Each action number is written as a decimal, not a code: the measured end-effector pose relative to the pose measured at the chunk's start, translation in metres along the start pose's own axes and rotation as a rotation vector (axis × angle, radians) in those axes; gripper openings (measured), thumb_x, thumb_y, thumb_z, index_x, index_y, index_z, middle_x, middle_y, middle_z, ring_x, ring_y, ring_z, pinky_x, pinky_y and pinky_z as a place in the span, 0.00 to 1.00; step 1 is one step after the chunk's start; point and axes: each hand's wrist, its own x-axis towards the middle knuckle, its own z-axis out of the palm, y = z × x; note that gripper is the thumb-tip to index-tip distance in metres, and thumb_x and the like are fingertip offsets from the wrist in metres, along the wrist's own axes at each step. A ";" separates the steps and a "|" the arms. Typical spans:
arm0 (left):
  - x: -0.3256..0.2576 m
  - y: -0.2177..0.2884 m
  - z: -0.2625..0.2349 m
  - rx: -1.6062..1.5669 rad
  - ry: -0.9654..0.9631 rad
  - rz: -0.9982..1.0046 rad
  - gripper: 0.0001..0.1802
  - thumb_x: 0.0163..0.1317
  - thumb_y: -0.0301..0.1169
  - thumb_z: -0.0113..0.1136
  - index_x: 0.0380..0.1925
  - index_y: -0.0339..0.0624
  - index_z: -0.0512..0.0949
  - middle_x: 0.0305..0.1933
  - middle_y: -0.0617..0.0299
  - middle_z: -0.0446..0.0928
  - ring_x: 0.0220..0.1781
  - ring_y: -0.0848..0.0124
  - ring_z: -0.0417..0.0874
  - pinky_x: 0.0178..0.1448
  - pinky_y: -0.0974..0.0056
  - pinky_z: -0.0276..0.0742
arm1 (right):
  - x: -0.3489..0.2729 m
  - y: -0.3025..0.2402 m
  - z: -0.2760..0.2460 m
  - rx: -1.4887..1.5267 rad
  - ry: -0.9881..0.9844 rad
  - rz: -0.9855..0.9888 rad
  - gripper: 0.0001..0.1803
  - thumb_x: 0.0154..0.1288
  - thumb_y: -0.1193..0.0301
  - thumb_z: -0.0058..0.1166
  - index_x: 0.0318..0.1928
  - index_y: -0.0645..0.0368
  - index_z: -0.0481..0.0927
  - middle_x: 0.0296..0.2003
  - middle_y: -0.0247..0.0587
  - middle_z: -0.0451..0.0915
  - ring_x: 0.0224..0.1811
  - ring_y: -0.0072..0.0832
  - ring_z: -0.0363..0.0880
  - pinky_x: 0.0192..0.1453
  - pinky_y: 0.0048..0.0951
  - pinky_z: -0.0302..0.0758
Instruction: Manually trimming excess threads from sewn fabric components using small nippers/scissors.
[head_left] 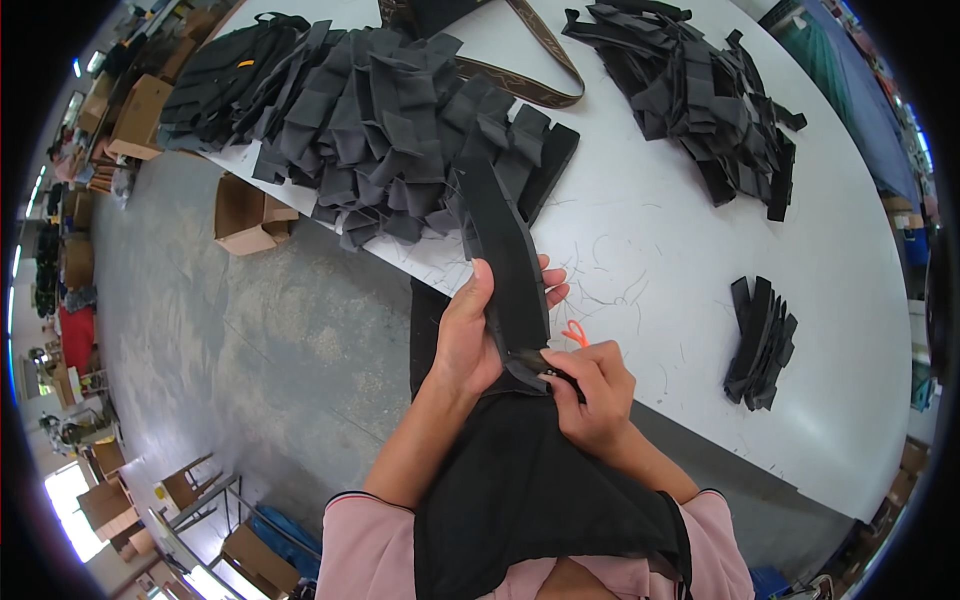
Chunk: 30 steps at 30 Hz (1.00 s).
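Note:
My left hand (pixel 468 325) is wrapped round a long black fabric strip (pixel 505 260) with grey edging, its thumb along one side and fingertips showing past the other. The strip slants away from me, its far end overlapping a big heap of grey and black fabric pieces (pixel 370 120). At the strip's near end, my right hand (pixel 595 390) is closed on small dark thread snips, mostly hidden by the fingers. Their tip meets the strip's corner. An orange loop (pixel 575 333) sticks out beside the right hand.
Loose threads (pixel 615 275) litter the white table (pixel 680 290). A second fabric pile (pixel 700 100) lies far right, a smaller bundle (pixel 762 345) nearer right. A black backpack (pixel 235 80) and brown patterned strap (pixel 540 95) lie at the back. An open cardboard box (pixel 250 215) stands on the floor.

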 end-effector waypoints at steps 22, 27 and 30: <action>-0.008 -0.006 -0.003 -0.022 -0.044 -0.026 0.29 0.70 0.45 0.40 0.60 0.32 0.61 0.61 0.46 0.66 0.59 0.60 0.71 0.63 0.56 0.67 | 0.024 0.014 0.003 -0.167 0.003 -0.099 0.16 0.44 0.78 0.63 0.38 0.58 0.80 0.25 0.37 0.71 0.22 0.32 0.71 0.28 0.29 0.70; -0.006 -0.007 -0.001 -0.011 0.034 -0.002 0.27 0.70 0.45 0.41 0.57 0.32 0.64 0.59 0.46 0.68 0.57 0.60 0.73 0.61 0.56 0.68 | 0.016 0.015 0.001 -0.061 0.007 -0.018 0.14 0.46 0.79 0.63 0.37 0.59 0.80 0.25 0.37 0.71 0.22 0.32 0.71 0.27 0.27 0.69; -0.008 -0.003 -0.014 0.015 0.077 -0.026 0.27 0.69 0.46 0.43 0.56 0.33 0.65 0.53 0.51 0.73 0.53 0.61 0.76 0.56 0.55 0.74 | 0.007 0.017 -0.007 0.002 0.010 0.093 0.13 0.47 0.81 0.61 0.37 0.61 0.80 0.25 0.38 0.71 0.23 0.29 0.71 0.26 0.25 0.68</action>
